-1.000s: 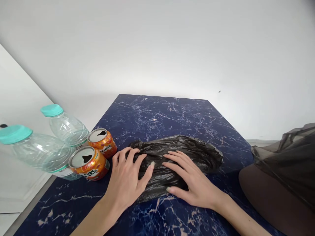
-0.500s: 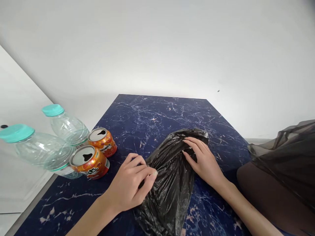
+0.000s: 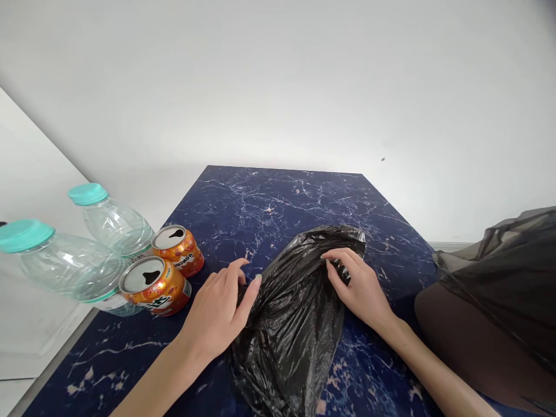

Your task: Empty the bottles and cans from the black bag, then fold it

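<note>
A crumpled black plastic bag [image 3: 289, 330] lies on the dark blue marbled table. My left hand [image 3: 221, 307] is at its left edge, with thumb and index finger apart; its other fingertips are mostly hidden. On the bag's upper right part, my right hand [image 3: 358, 286] has thumb and index fingertips pinched together on the plastic. Left of my left hand stand two opened orange soda cans, the nearer can [image 3: 167, 289] and the farther can [image 3: 186, 255].
Two clear plastic bottles with turquoise caps, a near bottle [image 3: 73, 260] and a far bottle [image 3: 115, 223], stand behind the cans at the table's left edge. The blue table [image 3: 282, 197] meets a white wall [image 3: 278, 87]. Sheer dark fabric [image 3: 512, 260] covers a leg at right.
My left thumb and index finger have spread apart, and that hand has shifted slightly left. My right thumb and index finger have closed together on the bag. The bag's left part looks more spread out.
</note>
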### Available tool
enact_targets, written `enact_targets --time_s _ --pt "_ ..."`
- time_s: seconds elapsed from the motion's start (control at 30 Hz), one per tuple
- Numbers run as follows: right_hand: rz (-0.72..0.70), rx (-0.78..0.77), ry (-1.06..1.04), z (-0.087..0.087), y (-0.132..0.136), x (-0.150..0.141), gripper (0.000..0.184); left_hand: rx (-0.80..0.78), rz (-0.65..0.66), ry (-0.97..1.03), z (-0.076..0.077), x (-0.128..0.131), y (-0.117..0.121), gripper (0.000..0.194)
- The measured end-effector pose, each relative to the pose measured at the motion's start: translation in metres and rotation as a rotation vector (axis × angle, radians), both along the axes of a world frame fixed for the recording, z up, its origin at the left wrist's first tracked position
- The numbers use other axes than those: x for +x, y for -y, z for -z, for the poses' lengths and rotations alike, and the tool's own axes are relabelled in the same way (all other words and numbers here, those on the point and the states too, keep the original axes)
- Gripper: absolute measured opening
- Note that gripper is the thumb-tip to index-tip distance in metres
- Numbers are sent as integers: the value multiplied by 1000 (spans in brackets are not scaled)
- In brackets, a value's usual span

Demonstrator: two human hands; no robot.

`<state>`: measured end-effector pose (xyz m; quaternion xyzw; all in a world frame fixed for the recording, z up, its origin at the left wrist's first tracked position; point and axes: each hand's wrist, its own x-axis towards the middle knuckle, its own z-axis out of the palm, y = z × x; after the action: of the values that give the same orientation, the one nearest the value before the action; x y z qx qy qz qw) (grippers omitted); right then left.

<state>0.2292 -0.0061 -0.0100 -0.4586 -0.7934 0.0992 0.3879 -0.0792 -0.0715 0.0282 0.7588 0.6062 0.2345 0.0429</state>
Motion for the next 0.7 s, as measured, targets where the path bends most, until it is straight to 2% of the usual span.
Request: enact_targets --time_s 0.1,0.2,0.3,0.43,0.5,0.6,0.63,0.7 --pt "-14 -29 -2 1 1 -1 17 -139 -39 -38 -6 3 3 59" --pt "-38 -55 -10 2 2 -3 17 -233 4 -3 -12 5 6 52" --pt "-67 -75 -41 0 6 -7 18 -349 59 259 -17 8 8 39" --pt "-176 -118 -86 -16 21 -14 21 -537 54 743 -21 10 8 38" --pt "-345 -191 -91 -29 34 -17 42 -610 1 920 -21 11 6 39" --pt "-632 -316 -68 -42 57 -24 100 -649 -88 1159 -24 11 4 45" --pt "-687 -311 -41 -44 64 -28 114 -641 -107 1235 -26 10 3 47" --pt "-734 -196 33 -41 75 -36 129 -594 -142 1366 -31 9 1 51"
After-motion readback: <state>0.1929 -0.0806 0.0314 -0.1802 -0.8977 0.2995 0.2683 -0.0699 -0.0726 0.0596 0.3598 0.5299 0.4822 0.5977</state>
